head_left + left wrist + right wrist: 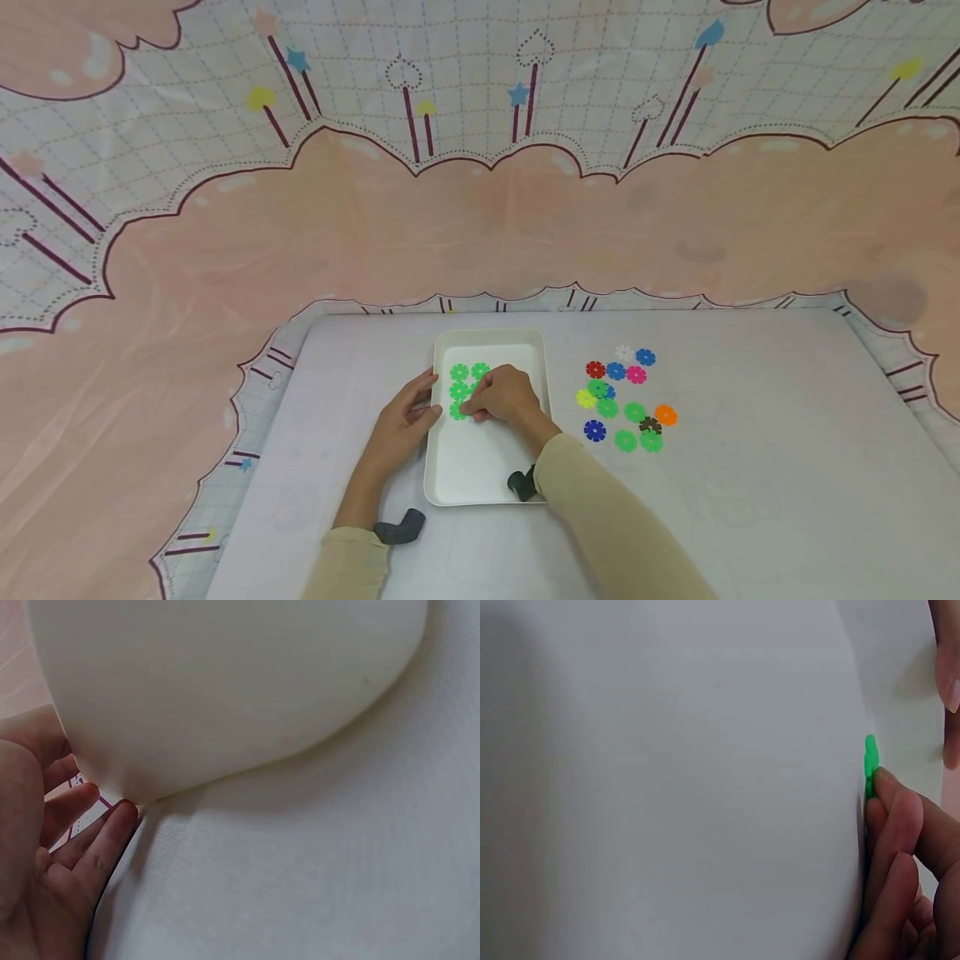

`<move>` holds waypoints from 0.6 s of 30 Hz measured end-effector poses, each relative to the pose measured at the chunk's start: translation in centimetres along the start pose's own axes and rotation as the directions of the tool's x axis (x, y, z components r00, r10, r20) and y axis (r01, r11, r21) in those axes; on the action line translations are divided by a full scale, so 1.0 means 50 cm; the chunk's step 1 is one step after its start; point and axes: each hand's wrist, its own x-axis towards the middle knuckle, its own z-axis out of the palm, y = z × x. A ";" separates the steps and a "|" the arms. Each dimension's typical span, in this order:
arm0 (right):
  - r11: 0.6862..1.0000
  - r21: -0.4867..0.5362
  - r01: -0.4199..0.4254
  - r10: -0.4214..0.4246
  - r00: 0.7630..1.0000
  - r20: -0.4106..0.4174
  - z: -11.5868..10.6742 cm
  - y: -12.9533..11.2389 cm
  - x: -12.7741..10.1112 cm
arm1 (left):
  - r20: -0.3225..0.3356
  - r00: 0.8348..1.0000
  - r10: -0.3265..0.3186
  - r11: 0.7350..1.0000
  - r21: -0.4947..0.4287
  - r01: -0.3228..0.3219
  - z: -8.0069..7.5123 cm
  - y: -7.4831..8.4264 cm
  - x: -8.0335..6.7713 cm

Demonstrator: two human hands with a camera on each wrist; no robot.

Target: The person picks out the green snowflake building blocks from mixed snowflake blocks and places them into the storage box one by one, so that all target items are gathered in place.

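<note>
My right hand (508, 395) is over the white tray (480, 475), with thumb and fingertips pinching a green notched plastic disc (871, 759) at the tray's floor. Several like green discs (459, 372) lie in rows in the tray's upper left part; the hand hides some of that area. Along the tray's left edge, my left hand (403, 423) rests with loosely bent fingers touching the rim. The left wrist view shows its fingertips (124, 817) against the tray's outer side.
Right of the tray lies a loose scatter of notched discs, among them red (596, 369), blue (646, 357), pink (636, 375), yellow (586, 398), orange (666, 415) and green (626, 441) ones. A white cloth covers the table (765, 467). A patterned curtain (480, 225) hangs behind.
</note>
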 end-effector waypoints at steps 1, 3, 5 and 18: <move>1.000 -0.001 -0.001 0.001 1.000 -0.001 0.000 0.000 0.000 | -0.002 1.000 -0.003 1.000 0.001 0.003 0.001 0.000 0.000; 1.000 -0.002 -0.004 0.004 1.000 -0.001 0.000 -0.001 0.000 | -0.007 1.000 -0.009 1.000 0.004 0.009 0.002 0.000 0.000; 1.000 -0.003 -0.005 0.005 1.000 0.000 0.001 -0.001 0.000 | -0.009 1.000 -0.013 1.000 0.006 0.013 0.003 0.002 0.000; 0.999 0.032 -0.005 0.005 1.000 0.005 -0.003 -0.002 -0.002 | 0.001 1.000 0.006 1.000 -0.002 -0.006 0.000 0.002 -0.001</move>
